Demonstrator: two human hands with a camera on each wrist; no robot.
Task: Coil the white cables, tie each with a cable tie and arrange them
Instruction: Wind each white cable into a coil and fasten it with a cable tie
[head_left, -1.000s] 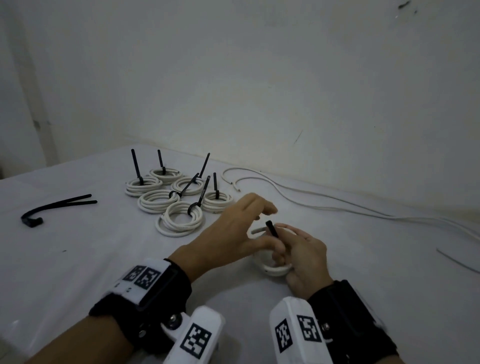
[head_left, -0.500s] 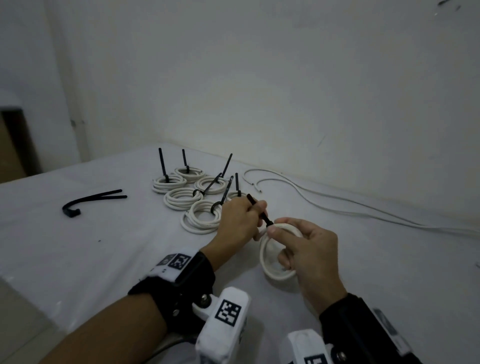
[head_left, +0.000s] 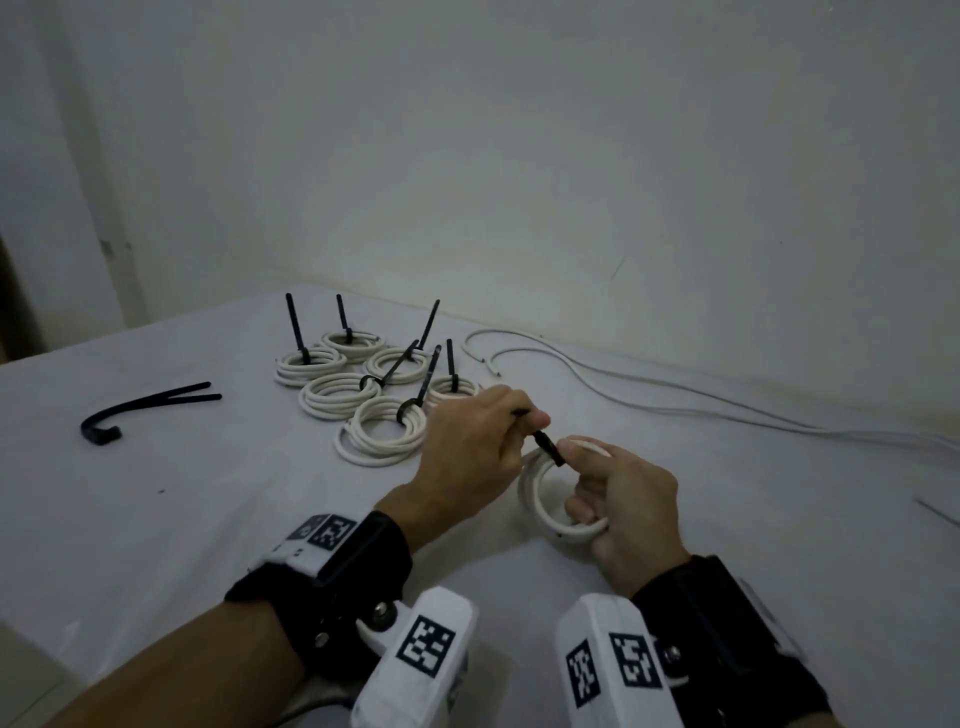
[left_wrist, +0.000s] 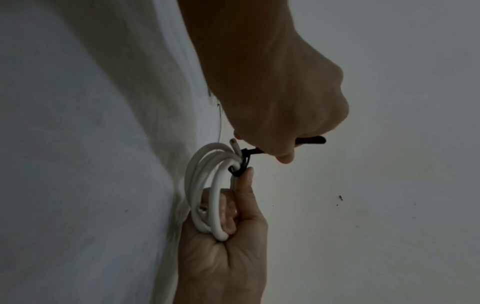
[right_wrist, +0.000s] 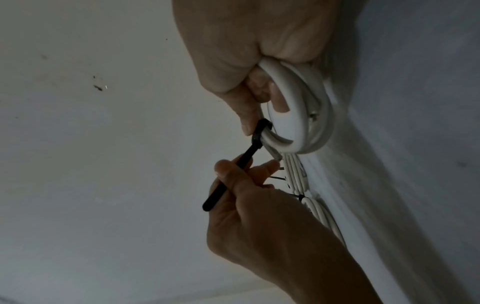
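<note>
While right hand (head_left: 623, 499) grips coil (head_left: 540, 493), left hand (head_left: 467, 447) pinches cable tie (head_left: 545, 447).

All three views are dimly lit, with a cool grey cast. In the head view the wall (head_left: 519, 156) is brightest at its centre and darkened toward the corners — a vignette. Soft shadows are cast on the table (head_left: 156, 519) beside the wrists and under the coils (head_left: 384, 431). No glare is seen. Straight edges are bowed near the frame borders by the wide lens. In the wrist views the nearest skin is rendered soft and murky, while the held coil (left_wrist: 207, 185) is kept fairly sharp — fine grain is spread over the dark areas.
</note>
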